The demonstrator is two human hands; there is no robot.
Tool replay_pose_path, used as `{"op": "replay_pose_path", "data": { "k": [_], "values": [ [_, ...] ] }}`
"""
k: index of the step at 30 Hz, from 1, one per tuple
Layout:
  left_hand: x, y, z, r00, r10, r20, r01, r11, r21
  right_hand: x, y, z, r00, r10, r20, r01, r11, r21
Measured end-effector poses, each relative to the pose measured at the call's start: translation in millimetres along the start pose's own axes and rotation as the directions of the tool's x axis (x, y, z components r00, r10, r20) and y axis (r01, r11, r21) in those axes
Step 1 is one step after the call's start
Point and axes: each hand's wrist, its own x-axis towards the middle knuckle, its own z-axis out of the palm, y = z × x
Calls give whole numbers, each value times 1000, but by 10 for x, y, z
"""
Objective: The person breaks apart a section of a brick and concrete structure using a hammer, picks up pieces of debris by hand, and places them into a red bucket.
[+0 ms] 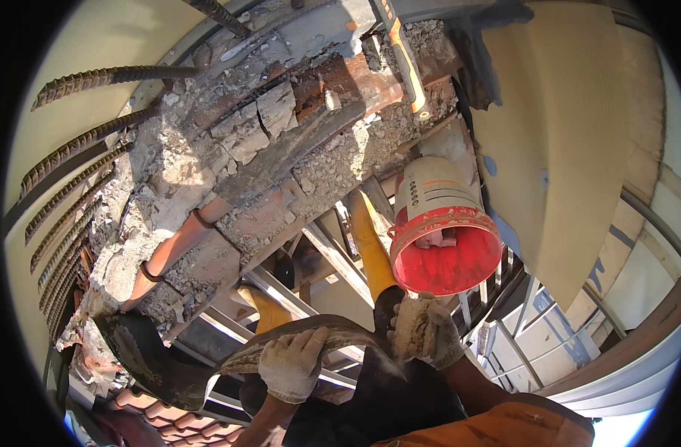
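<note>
My left hand (pixel 292 365), in a dirty white work glove, is closed around the edge of a long, curved dark strip (pixel 243 359) of sheet material, perhaps roofing membrane. One end of the strip hangs down to the left by the broken wall; its other end reaches toward my right hand. My right hand (pixel 446 339), also gloved, grips a rough beige chunk of mortar (pixel 411 329). Just beyond that hand, a bucket (pixel 467 216) with a red inside and a pale outside tilts its mouth toward me, with a piece of rubble (pixel 437 238) in it.
A broken masonry ledge (pixel 281 194) covered in rubble crosses ahead, with an orange pipe (pixel 178 252) along it. Rusty rebars (pixel 94 141) stick out leftward. An orange-and-white tool handle (pixel 406 63) lies on top. My yellow boots (pixel 370 249) stand among metal bars (pixel 340 261).
</note>
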Motion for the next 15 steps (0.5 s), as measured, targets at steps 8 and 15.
{"op": "replay_pose_path", "data": {
  "k": [8, 15],
  "values": [
    [-608, -297, 74, 947, -235, 220, 246, 969, -19, 1183, -1368, -1097, 736, -660, -152, 9, 234, -972],
    [-433, -773, 692, 841, -469, 271, 470, 880, 65, 1347, -340, 376, 394, -426, 815, 597, -556, -579]
  ]
}}
